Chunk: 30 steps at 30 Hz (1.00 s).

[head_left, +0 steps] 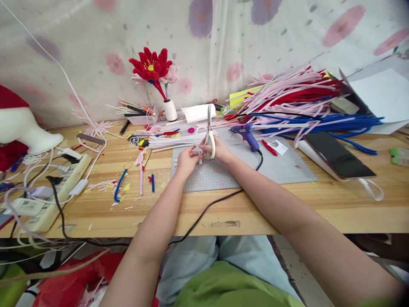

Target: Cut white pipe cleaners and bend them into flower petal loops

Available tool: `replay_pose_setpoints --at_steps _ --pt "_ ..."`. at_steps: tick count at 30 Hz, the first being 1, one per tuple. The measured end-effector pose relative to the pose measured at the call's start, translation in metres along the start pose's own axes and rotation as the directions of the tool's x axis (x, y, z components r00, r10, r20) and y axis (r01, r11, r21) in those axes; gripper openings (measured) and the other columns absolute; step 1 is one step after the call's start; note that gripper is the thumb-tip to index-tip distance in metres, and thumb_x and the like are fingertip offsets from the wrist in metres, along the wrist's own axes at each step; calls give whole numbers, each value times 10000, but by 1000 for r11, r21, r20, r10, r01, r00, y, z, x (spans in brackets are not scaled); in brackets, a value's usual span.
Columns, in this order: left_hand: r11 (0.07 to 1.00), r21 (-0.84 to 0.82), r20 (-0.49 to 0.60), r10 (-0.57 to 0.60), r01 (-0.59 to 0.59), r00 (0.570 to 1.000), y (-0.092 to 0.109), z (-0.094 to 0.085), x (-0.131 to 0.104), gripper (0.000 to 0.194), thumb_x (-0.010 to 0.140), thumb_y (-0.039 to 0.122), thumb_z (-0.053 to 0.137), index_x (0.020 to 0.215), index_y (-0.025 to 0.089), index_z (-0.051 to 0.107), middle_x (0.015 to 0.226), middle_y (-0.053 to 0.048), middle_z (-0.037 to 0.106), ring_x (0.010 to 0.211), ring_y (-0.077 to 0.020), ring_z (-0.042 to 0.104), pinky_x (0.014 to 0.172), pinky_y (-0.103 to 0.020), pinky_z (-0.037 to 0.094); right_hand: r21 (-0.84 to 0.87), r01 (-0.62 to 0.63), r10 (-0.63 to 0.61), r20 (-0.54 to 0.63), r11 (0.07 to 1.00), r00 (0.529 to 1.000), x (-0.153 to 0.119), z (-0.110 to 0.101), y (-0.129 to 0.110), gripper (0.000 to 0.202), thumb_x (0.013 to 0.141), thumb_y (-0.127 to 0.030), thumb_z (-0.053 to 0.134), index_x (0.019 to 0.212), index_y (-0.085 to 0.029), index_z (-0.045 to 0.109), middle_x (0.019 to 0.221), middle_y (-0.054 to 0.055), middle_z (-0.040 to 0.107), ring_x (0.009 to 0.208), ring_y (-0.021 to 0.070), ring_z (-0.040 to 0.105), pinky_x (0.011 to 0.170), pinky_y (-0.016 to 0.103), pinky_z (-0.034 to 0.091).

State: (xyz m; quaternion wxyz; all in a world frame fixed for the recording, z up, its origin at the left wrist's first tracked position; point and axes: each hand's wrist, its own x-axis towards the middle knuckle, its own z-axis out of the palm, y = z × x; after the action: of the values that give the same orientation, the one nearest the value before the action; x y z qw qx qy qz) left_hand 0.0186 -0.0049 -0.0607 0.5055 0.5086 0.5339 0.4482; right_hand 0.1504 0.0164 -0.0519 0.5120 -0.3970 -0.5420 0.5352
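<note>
Above the grey cutting mat (pixel 223 177), my right hand (pixel 217 149) is closed around the cream handles of scissors (pixel 209 136), whose blades point up and away from me. My left hand (pixel 188 160) is pinched on a small pale piece (pixel 200 158), close beside the right fingertips. The piece looks white or light pink; its exact shape is too small to tell. White pipe cleaners (pixel 172 142) lie just behind my left hand. To the right of my hands a purple glue gun (pixel 251 135) rests on the mat.
A red flower (pixel 151 66) stands in a white holder at the back. Pink, red and blue pipe cleaners (pixel 297 102) pile up back right, near a phone (pixel 339 154). A power strip (pixel 59 192) sits left. The glue gun's black cord (pixel 207 209) crosses the front.
</note>
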Motion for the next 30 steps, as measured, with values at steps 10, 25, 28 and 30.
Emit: replay_pose_setpoints --at_steps 10,25,28,30 --pt "902 422 -160 173 -91 972 2 -48 14 498 681 92 617 1171 176 589 821 -32 709 761 -150 657 724 -269 505 84 -251 174 511 964 842 -4 -41 -19 678 709 -770 380 844 -126 540 737 82 602 611 132 572 404 191 349" --pt "347 930 30 264 -124 964 18 -30 -9 420 854 196 426 1258 242 534 1105 -53 663 1005 -192 604 861 -281 438 197 -478 145 796 856 587 -1 -44 -8 878 714 -812 152 992 -79 547 953 194 614 849 216 610 459 232 487" --pt "309 943 45 256 -126 966 18 -28 -10 415 858 193 417 1250 254 539 1130 -52 652 1029 -191 595 864 -279 437 226 -485 124 799 845 589 0 -46 -9 854 733 -793 159 1004 -79 542 963 193 617 835 210 612 478 244 496" --pt "293 948 48 258 -125 965 19 -27 -9 408 852 181 418 1227 263 558 1128 -52 651 1035 -193 590 859 -279 436 234 -481 132 781 845 611 0 -47 -9 827 746 -780 171 993 -84 543 939 180 623 813 203 612 490 249 495"
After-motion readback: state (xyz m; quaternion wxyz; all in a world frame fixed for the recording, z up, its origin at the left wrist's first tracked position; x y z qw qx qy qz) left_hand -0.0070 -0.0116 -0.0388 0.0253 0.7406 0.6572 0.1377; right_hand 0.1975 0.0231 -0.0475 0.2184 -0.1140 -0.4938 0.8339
